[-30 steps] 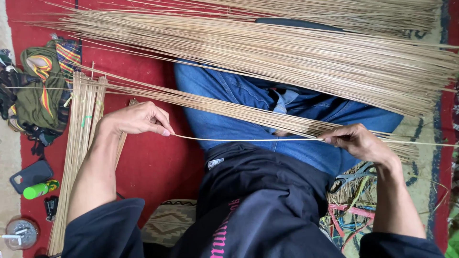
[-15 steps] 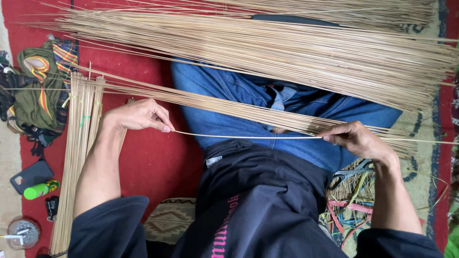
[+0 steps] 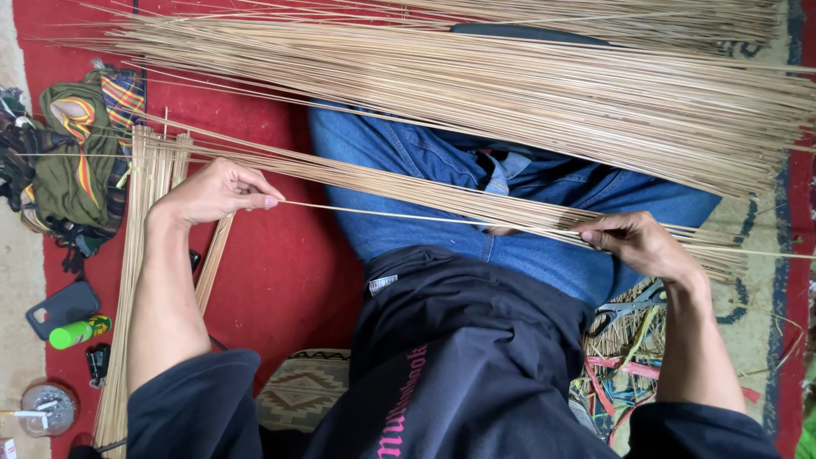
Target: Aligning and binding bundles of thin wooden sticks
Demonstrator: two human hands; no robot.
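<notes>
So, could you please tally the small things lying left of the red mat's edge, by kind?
Phone: 1
Green tube: 1
Round jar: 1
Cloth heap: 1
Total: 4

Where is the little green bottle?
In the head view, the green bottle lies at the far left on the red mat, just below a dark phone and left of the upright stick bundle.
</notes>
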